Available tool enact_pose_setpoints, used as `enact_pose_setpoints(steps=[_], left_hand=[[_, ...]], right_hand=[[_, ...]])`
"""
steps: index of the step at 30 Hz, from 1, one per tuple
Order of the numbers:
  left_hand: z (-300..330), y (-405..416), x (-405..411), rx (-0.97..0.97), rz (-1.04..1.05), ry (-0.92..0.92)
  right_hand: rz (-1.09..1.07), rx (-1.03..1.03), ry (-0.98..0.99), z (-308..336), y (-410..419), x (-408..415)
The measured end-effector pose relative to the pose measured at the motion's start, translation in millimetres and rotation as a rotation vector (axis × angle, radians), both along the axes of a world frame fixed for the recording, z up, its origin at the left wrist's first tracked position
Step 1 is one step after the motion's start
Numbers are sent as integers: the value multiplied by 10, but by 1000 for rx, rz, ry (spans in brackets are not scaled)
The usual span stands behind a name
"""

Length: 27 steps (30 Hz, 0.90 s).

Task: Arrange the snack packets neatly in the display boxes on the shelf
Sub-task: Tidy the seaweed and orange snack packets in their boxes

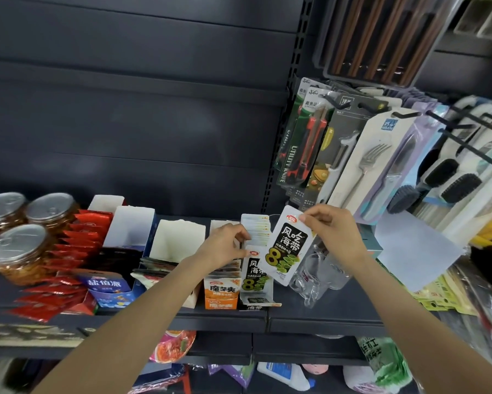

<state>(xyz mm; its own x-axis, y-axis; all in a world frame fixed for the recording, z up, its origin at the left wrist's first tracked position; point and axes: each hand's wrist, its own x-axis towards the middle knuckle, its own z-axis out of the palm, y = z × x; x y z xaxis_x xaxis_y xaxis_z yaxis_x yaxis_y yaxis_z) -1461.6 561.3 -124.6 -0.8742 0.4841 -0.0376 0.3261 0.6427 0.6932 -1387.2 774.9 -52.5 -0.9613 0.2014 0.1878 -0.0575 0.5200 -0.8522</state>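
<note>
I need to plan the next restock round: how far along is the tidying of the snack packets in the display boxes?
Partly done. The white box at the right end already holds a row of upright seaweed packets. In hand: the right hand pinches one seaweed packet by its top, and the left hand rests on the row in that box. Left: red packets lie spilled at the shelf front, and the blue box looks untidy.
</note>
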Motion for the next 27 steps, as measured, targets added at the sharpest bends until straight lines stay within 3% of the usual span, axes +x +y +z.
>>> enact_pose_setpoints(steps=[5,9,14,18,21,24,27], left_hand=[[88,-71,78,12,1,13],[270,-92,164,165,115,-1],[515,-112,277,570,264,-588],[564,-258,304,786,382,-770],[611,-404,345,897,412,-789],[679,-510,432,962,381,-694],[719,-577,527,887,304,-520]], right_hand=[[-104,-105,146,125,-10,24],[-165,-210,219,185,-78,0],[-217,-415,200,180,-225,9],[-157,-478,155,180,-281,67],[-94,-387,187,145,-266,132],[-91,-281,153,74,-229,193],[-34,-537,37,38,-240,237]])
